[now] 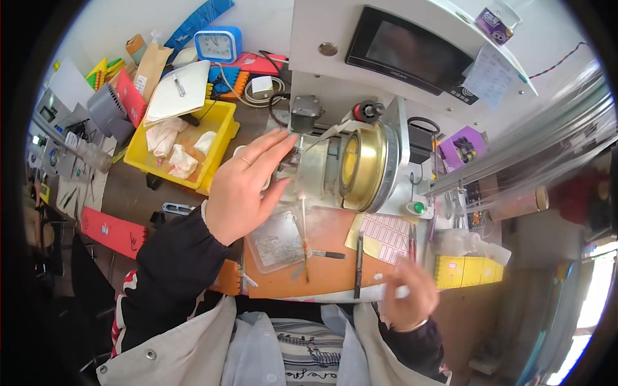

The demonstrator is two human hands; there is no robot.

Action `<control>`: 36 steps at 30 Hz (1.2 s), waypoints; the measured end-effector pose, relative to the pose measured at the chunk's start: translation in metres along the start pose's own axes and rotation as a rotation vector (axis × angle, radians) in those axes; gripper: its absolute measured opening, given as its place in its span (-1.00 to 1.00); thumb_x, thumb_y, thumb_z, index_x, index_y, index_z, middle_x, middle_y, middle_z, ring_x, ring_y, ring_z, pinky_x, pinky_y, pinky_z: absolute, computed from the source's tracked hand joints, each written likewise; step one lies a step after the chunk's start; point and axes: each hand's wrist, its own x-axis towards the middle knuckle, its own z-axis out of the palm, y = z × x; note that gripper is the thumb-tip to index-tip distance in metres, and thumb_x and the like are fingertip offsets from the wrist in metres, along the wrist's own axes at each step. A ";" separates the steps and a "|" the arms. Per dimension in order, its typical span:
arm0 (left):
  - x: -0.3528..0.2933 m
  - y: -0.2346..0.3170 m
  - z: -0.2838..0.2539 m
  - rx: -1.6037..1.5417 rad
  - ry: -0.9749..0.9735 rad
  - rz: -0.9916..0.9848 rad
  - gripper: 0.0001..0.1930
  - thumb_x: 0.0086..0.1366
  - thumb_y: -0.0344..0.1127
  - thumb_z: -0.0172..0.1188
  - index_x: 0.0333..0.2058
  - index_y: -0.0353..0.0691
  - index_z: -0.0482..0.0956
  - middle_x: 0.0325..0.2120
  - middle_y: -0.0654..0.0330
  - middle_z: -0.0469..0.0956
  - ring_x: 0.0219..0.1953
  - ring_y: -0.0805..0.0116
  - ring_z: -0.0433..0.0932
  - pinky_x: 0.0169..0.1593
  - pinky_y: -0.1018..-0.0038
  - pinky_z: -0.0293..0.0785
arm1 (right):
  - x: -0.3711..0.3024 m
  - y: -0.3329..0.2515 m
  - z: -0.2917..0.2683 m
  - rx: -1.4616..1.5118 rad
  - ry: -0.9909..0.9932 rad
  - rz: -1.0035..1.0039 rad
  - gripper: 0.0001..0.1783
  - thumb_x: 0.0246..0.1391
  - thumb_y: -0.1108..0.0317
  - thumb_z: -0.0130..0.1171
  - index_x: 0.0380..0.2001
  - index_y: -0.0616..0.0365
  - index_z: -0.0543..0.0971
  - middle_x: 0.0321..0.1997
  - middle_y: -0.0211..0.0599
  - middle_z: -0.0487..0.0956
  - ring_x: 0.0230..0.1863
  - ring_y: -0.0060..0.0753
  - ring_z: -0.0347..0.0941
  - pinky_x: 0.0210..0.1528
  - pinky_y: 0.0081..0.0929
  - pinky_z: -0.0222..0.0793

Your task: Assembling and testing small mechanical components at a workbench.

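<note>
My left hand (248, 183) reaches over the front left of a bench machine, its fingers stretched out and the thumb apart. Its fingertips lie next to a small metal part below a grey motor block (305, 114); whether they touch it I cannot tell. To their right stands the machine's brass-coloured round drum (367, 168). My right hand (410, 297) hangs at the near right edge of the orange-brown mat (335, 283), smeared by motion, its fingers partly curled. A pale spot shows among them; I cannot make out whether something is held.
On the mat lie a clear plastic box (261, 251) of small parts, a dark pen-like tool (358, 267) and a pink label sheet (388, 235). A yellow bin (219, 147) with crumpled cloths stands left, a blue clock (219, 45) behind it. Yellow boxes (467, 271) stand right.
</note>
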 end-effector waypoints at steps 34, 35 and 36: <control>0.082 -0.044 -0.023 -0.413 -0.302 -0.073 -0.94 0.19 -0.47 0.26 -0.44 -0.28 0.56 -0.28 0.12 0.52 -0.21 0.23 0.52 -0.14 0.43 0.42 | 0.113 -0.055 0.150 1.762 0.205 1.444 -0.75 0.40 0.14 0.04 -0.07 0.08 0.48 -0.45 -0.64 0.27 -0.59 -0.80 0.01 -0.57 -0.71 -0.07; 0.068 -0.037 -0.028 -0.328 -0.227 0.001 -0.94 0.17 -0.46 0.28 -0.45 -0.25 0.57 -0.30 0.14 0.51 -0.26 0.23 0.52 -0.20 0.43 0.43 | 0.108 -0.059 0.146 1.792 0.190 1.454 -0.72 0.41 0.12 0.02 -0.07 0.09 0.48 -0.45 -0.62 0.27 -0.59 -0.79 0.01 -0.57 -0.71 -0.07; 0.056 -0.030 -0.030 -0.245 -0.153 0.075 -0.94 0.15 -0.45 0.30 -0.46 -0.23 0.58 -0.32 0.16 0.51 -0.31 0.24 0.52 -0.26 0.43 0.44 | 0.104 -0.061 0.142 1.842 0.158 1.421 -0.72 0.41 0.12 0.02 -0.07 0.10 0.47 -0.46 -0.61 0.27 -0.59 -0.78 0.01 -0.57 -0.71 -0.07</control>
